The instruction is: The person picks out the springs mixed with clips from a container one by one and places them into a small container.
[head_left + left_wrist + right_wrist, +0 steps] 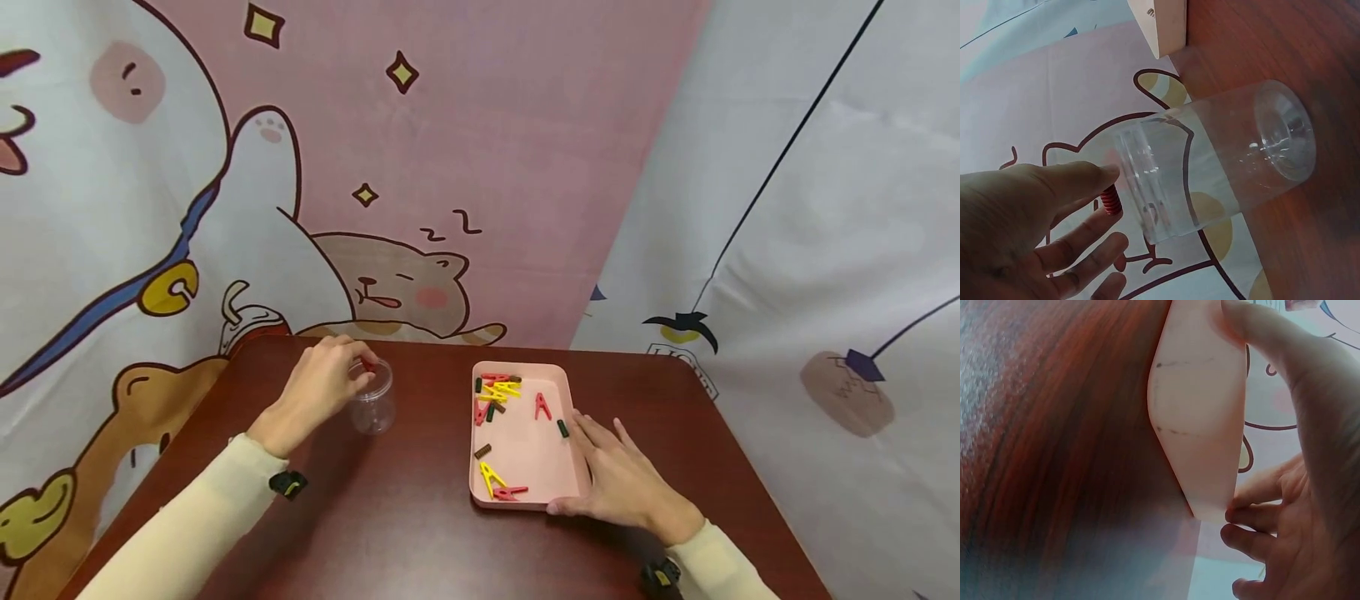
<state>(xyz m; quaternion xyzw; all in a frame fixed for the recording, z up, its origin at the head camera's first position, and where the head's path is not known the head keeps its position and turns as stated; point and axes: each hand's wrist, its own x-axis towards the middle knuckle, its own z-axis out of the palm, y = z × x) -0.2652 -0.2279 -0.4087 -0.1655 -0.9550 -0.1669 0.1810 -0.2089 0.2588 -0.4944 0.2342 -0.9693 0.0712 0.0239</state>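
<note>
My left hand (322,379) pinches a small red ribbed cylinder (1111,201) between thumb and forefinger. It hovers at the mouth of a clear plastic jar (372,410), which stands upright on the table. The other fingers of that hand are loosely bent. On the right, my right hand (626,475) holds the near right corner of a shallow pink tray (528,462), thumb at the near edge and fingers along the right side. Inside the tray lie red clothespins (510,493), yellow clothespins (491,479) and small dark green and brown cylinders (483,451).
The dark red-brown wooden table (420,525) carries the jar and the tray, with a gap between them. Behind it hangs a cloth backdrop (510,167) printed with cartoon animals, close to the table's far edge.
</note>
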